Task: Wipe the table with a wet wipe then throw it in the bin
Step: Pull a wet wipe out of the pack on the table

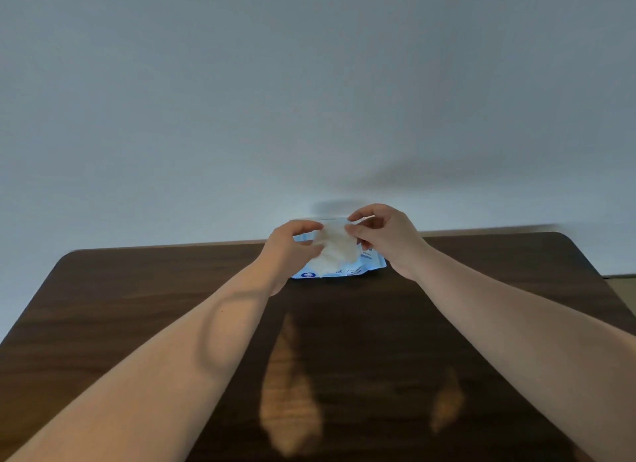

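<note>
1. The wet wipe (pixel 332 246) is a pale, crumpled sheet held up in the air between both hands, just above the pack it appears to have come from, near the far edge of the table.
2. The left hand (pixel 292 246) pinches the wipe's left edge between thumb and fingers; the right hand (pixel 385 236) pinches its upper right corner with thumb and forefinger, the other fingers curled loosely. Both seem to be pulling the sheet open.
3. The blue-and-white pack of wipes (pixel 370 262) lies flat on the table directly beneath the hands, close to the wall (pixel 309 82).
4. The dark wooden table (pixel 155 289) stretches toward the viewer; no wiping looks to have begun, and no bin is in view.
5. Risks, as I judge them:
   - The thin, damp sheet could tear if the hands pull apart too hard.
   - Whether its lower edge is clear of the pack cannot be told; if it is still caught, a second wipe may drag out.
   - Left bunched up, it would clean only a narrow strip.
   - With the bin out of sight, the throw needs a search first.
</note>
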### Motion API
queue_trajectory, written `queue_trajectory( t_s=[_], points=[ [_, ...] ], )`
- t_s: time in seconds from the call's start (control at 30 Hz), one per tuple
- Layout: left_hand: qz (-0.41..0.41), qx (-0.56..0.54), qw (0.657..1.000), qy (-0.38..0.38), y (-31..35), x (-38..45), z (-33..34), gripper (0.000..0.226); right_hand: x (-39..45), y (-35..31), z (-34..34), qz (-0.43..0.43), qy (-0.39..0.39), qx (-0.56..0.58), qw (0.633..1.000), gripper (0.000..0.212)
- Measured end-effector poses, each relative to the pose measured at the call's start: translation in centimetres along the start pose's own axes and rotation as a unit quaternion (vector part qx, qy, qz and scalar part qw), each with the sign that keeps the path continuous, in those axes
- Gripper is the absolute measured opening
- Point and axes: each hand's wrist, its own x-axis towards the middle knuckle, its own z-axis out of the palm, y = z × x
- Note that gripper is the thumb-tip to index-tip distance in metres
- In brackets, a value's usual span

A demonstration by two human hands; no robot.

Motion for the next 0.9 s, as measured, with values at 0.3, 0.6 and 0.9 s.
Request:
queue_trajectory(
  t_s=[0.3,0.6,0.9],
  points=[
    [-0.002,0.048,0.998,-0.033,-1.0,-2.5,-1.6,0.027,-1.5,-0.6,1.2,0.026,0.059,0.067,0.996,0.009],
    [-0.028,0.029,0.998,0.038,-1.6,-3.9,-3.3,0.038,-3.0,-2.9,3.1,0.023,0.034,0.222,0.974,0.023],
    [-0.028,0.425,0.903,-0.045,-6.1,-5.3,-5.0,0.060,-5.6,7.0,3.0,0.152,0.067,-0.160,0.973,0.007]
  ],
)
